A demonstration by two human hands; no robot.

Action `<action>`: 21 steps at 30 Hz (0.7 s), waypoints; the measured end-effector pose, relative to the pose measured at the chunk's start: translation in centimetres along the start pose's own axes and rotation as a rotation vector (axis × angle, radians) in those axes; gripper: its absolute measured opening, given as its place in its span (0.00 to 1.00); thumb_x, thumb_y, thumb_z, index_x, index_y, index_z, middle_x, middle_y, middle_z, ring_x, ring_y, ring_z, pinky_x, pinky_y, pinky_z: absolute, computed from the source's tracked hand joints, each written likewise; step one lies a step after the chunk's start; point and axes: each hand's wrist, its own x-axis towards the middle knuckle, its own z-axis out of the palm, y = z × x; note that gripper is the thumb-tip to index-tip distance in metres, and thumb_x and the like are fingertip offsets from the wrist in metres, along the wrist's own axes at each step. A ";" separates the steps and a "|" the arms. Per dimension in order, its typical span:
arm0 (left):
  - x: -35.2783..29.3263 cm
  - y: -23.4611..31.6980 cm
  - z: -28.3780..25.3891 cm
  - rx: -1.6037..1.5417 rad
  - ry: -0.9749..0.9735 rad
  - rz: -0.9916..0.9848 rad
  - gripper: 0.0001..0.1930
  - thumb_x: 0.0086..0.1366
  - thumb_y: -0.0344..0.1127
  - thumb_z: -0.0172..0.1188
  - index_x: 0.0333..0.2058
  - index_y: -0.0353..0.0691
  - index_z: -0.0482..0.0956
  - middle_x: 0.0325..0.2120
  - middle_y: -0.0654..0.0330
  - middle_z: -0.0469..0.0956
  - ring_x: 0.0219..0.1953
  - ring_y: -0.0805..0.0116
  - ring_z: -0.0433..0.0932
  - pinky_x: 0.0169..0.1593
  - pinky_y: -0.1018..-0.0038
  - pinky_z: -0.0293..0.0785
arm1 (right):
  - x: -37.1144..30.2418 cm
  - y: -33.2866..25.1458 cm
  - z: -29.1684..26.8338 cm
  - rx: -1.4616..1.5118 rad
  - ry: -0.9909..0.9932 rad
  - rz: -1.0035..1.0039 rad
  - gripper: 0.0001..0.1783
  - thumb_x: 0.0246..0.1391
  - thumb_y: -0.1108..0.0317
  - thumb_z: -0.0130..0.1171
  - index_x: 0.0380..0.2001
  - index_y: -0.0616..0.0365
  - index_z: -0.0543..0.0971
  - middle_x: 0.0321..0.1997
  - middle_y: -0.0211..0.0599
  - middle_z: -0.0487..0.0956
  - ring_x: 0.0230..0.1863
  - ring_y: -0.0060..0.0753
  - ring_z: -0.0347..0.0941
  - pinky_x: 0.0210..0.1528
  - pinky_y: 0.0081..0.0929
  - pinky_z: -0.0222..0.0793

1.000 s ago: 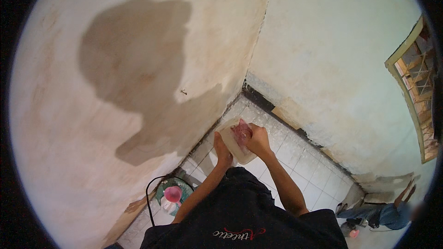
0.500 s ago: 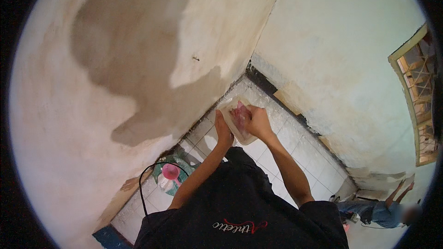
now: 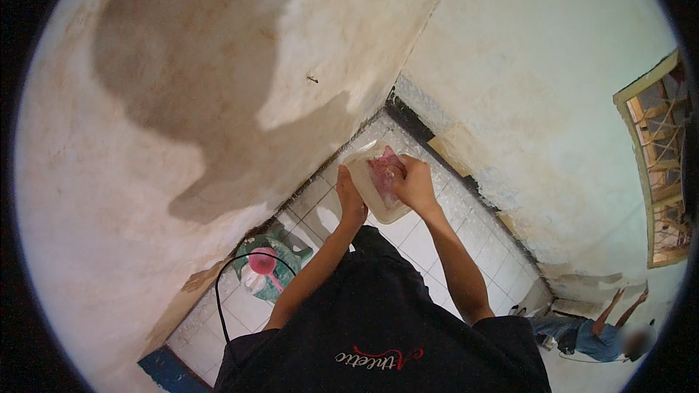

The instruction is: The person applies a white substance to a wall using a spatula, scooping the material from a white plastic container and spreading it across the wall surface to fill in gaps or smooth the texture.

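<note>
A translucent whitish rectangular plastic tub (image 3: 386, 209) is held out in front of my body, tilted. My left hand (image 3: 351, 196) is closed on its left side, fingers passing beneath. On the right, my right hand (image 3: 415, 183) reaches over the rim, its fingers bent on a flat pink-red piece (image 3: 381, 169) with whitish smears. One pointed corner of that piece sticks up near the tub's far rim. I cannot tell whether it is a cloth or a stiff scraper. The right fingertips are partly hidden against it.
Stained walls (image 3: 510, 65) meet in a corner beyond the tub, above a white tiled floor (image 3: 419, 244). A pink dipper (image 3: 263, 261) rests on a green item (image 3: 298, 256) at lower left, near a black cable (image 3: 218, 298). Another person (image 3: 597, 338) works at far right, below a barred window (image 3: 659, 160).
My right hand has shifted slightly up and right with the pink-red piece, baring more of the tub's inside. The view has moved a little. The other person's arms have shifted.
</note>
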 end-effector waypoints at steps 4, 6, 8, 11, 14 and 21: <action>0.7 -1.5 -1.1 -0.096 -0.017 -0.063 0.26 0.72 0.54 0.35 0.49 0.36 0.69 0.42 0.53 0.75 0.43 0.63 0.76 0.48 0.68 0.75 | -0.1 0.2 0.6 -0.042 -0.037 0.018 0.06 0.45 0.74 0.58 0.27 0.65 0.78 0.23 0.56 0.76 0.24 0.54 0.74 0.28 0.38 0.68; 0.6 -1.4 -0.7 -0.116 -0.025 -0.066 0.24 0.73 0.51 0.35 0.49 0.35 0.68 0.43 0.53 0.75 0.43 0.65 0.76 0.49 0.70 0.74 | 0.2 0.4 0.1 -0.026 0.032 -0.021 0.05 0.45 0.73 0.58 0.26 0.65 0.77 0.22 0.55 0.75 0.23 0.54 0.74 0.28 0.38 0.68; 1.1 -1.8 -0.9 -0.140 -0.039 -0.052 0.24 0.73 0.51 0.35 0.50 0.35 0.68 0.43 0.53 0.75 0.44 0.65 0.76 0.50 0.70 0.74 | 0.2 0.8 0.7 -0.018 -0.010 -0.002 0.06 0.45 0.73 0.57 0.26 0.65 0.77 0.21 0.55 0.75 0.23 0.54 0.73 0.27 0.37 0.68; 0.9 -0.7 -0.1 -0.108 -0.042 -0.052 0.24 0.73 0.51 0.35 0.50 0.36 0.68 0.43 0.54 0.74 0.43 0.66 0.76 0.49 0.70 0.74 | 0.6 1.0 0.1 -0.058 0.001 0.040 0.06 0.45 0.74 0.57 0.28 0.65 0.78 0.21 0.55 0.75 0.22 0.53 0.73 0.27 0.37 0.68; 2.0 -2.1 -1.7 -0.063 -0.041 -0.066 0.24 0.73 0.50 0.35 0.50 0.35 0.68 0.43 0.54 0.74 0.44 0.66 0.76 0.49 0.70 0.74 | 0.4 0.4 1.1 -0.019 0.011 0.046 0.07 0.45 0.75 0.56 0.30 0.65 0.79 0.22 0.55 0.76 0.22 0.50 0.74 0.28 0.36 0.69; 2.1 -2.5 -2.1 -0.012 -0.025 -0.084 0.30 0.71 0.58 0.35 0.52 0.34 0.67 0.46 0.51 0.73 0.47 0.59 0.75 0.52 0.65 0.72 | 0.8 4.2 1.9 0.058 -0.133 0.136 0.10 0.46 0.78 0.54 0.33 0.68 0.79 0.25 0.50 0.80 0.25 0.33 0.77 0.31 0.29 0.71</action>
